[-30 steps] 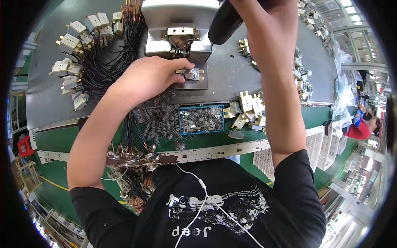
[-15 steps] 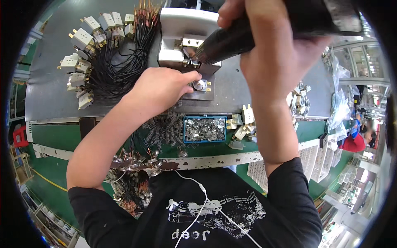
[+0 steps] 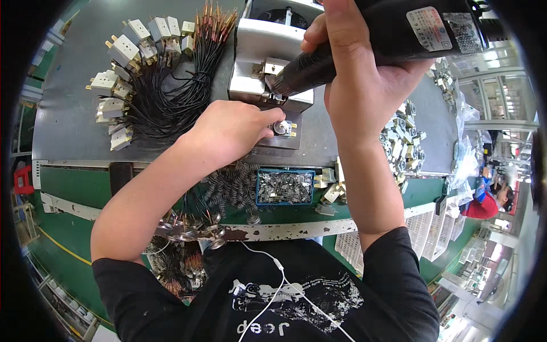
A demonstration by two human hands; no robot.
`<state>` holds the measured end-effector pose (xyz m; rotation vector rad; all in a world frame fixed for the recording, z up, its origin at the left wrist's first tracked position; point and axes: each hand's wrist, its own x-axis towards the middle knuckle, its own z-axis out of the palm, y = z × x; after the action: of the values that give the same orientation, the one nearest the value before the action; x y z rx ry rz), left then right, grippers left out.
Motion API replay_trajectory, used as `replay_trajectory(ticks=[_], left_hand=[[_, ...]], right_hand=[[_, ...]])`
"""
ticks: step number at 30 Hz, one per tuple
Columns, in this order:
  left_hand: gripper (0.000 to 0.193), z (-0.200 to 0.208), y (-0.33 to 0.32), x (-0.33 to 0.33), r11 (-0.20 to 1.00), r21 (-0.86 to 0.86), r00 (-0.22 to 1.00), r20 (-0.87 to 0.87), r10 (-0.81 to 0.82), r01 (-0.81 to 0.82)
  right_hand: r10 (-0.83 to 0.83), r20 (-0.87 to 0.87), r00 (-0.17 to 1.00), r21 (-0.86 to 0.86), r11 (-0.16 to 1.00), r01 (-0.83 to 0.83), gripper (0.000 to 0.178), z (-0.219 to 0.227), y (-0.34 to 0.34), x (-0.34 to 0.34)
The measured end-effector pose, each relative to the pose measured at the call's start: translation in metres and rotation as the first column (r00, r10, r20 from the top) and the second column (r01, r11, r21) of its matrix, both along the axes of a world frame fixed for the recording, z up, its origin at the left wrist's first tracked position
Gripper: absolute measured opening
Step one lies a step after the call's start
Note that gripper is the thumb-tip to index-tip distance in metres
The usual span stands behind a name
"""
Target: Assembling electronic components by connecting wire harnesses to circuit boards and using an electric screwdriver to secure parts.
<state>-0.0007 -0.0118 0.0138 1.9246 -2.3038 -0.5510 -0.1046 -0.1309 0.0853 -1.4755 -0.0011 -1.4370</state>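
The left hand (image 3: 231,135), almost closed, pinches a small part (image 3: 283,128) with a round top at its fingertips. The right hand (image 3: 362,80) is wrapped around a big black tool (image 3: 393,31), right of the left hand.

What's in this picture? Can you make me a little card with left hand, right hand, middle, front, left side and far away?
Left hand: fingers and thumb on a small metal part, over a metal plate
Right hand: wrapped around a black tool, its tip at the silver stand; touching or not, I can't tell
Middle: silver stand
Front: blue tray of tiny metal bits, springs to its left
Left side: white blocks, black wires
Far away: person in red, right
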Motion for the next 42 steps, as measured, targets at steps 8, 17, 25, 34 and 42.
replay_trajectory(ticks=[8,17,25,34,42], left_hand=[[0.028,-0.002,-0.001,0.000,1.000,-0.013,1.000,-0.007,-0.013,0.013],[0.027,0.003,-0.003,0.001,1.000,0.017,1.000,-0.001,-0.004,0.004],[0.027,0.004,-0.005,0.000,0.998,0.058,1.000,0.022,-0.014,0.013],[0.030,-0.003,0.001,0.001,1.000,-0.021,1.000,-0.017,0.000,-0.001],[0.031,-0.007,-0.001,0.007,0.997,-0.077,0.993,-0.111,-0.035,0.027]], right_hand=[[0.166,0.347,0.923,-0.199,0.975,-0.100,0.020,-0.002,0.009,0.010],[-0.259,-0.168,0.951,0.073,0.959,0.274,0.034,0.010,0.022,-0.002],[0.075,-0.294,0.953,0.194,0.981,-0.017,0.022,0.020,0.023,-0.012],[-0.295,-0.229,0.928,0.066,0.946,0.317,0.018,0.015,0.036,-0.003],[-0.162,-0.355,0.921,0.221,0.943,0.251,0.012,0.004,0.037,-0.055]])
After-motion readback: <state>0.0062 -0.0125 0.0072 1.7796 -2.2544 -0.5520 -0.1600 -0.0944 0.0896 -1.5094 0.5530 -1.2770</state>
